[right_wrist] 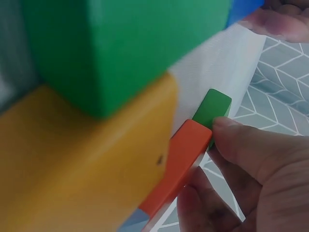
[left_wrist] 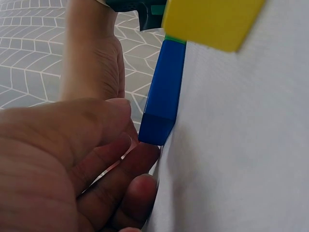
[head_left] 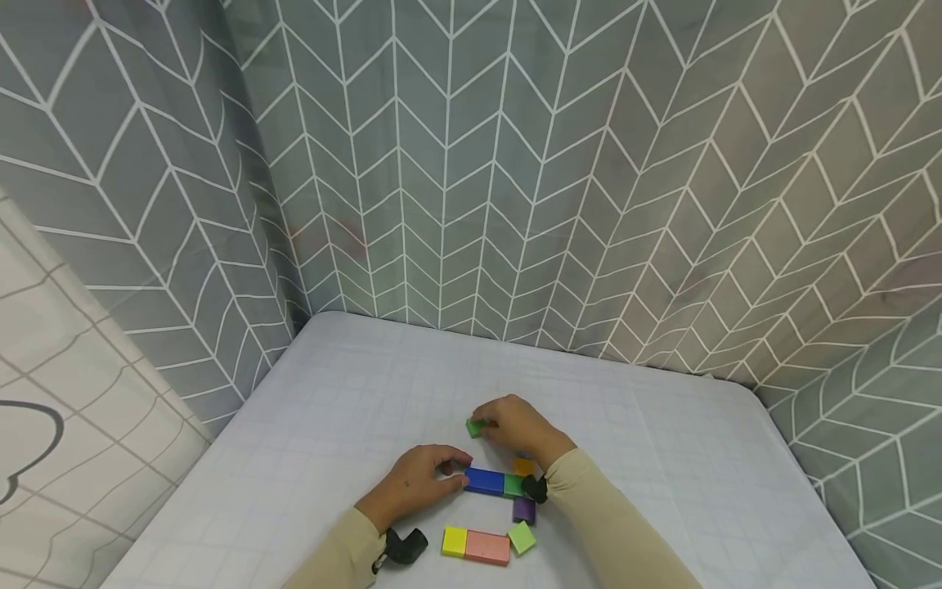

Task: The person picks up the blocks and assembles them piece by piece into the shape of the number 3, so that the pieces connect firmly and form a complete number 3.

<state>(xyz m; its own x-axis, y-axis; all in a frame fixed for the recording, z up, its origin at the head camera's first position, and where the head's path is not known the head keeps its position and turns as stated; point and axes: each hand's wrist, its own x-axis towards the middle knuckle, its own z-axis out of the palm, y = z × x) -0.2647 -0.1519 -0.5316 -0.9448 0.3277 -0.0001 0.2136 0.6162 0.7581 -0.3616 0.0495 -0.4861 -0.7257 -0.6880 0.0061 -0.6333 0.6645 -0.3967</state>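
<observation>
My right hand (head_left: 515, 425) pinches a small green block (right_wrist: 212, 108) between thumb and fingers. That block sits at the end of a red-orange block (right_wrist: 181, 162), which the hand mostly hides in the head view. My left hand (head_left: 419, 483) is at the left end of a long blue block (head_left: 484, 481), its fingers loosely bent. In the left wrist view the thumb looks apart from the blue block, and the fingertips lie close by its end; touch is hard to tell. Another green block (head_left: 513, 486) adjoins the blue one's right end.
An orange block (head_left: 524, 467) lies behind that green one, and a purple block (head_left: 524, 510) in front. Nearer me are a yellow block (head_left: 454, 541), a pink block (head_left: 487, 547) and a tilted light green block (head_left: 522, 538). A white-covered table (head_left: 353, 384) meets patterned curtains (head_left: 441, 204).
</observation>
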